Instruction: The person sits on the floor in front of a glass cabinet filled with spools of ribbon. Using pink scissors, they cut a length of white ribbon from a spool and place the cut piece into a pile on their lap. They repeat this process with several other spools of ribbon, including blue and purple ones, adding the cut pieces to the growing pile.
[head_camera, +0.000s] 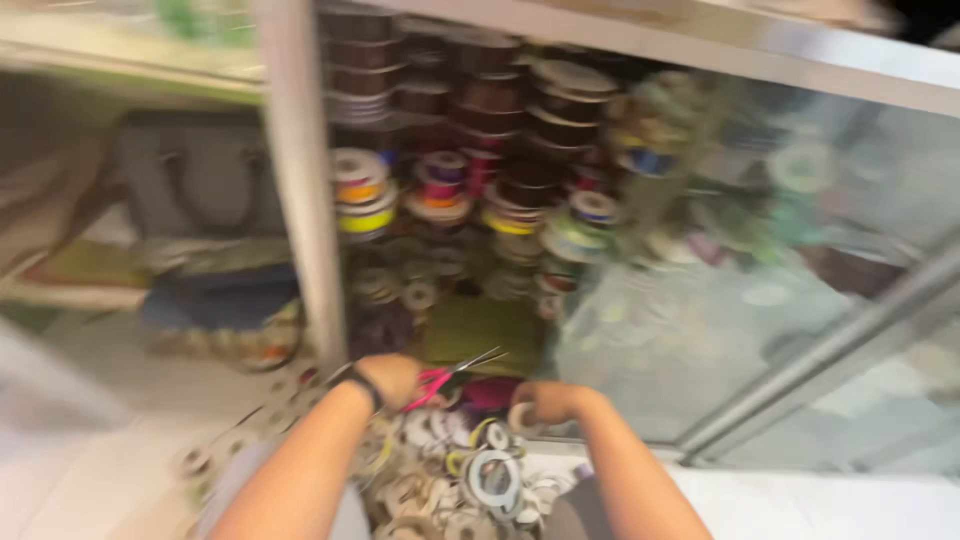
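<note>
The view is blurred by motion. My left hand (390, 377) grips pink-handled scissors (452, 376) whose blades point up and to the right, toward the open cabinet. A dark band sits on that wrist. My right hand (545, 402) is closed around a small roll of ribbon (521, 416), low in front of the cabinet. Under both hands lies a heap of loose ribbon spools (480, 478), white, yellow and dark.
A glass-fronted cabinet with a metal frame post (303, 180) holds stacked ribbon rolls (500, 130) in brown, yellow, orange and purple. A sliding glass pane (760, 270) covers its right half. A grey bag (195, 175) and folded fabric (215, 305) sit on the left.
</note>
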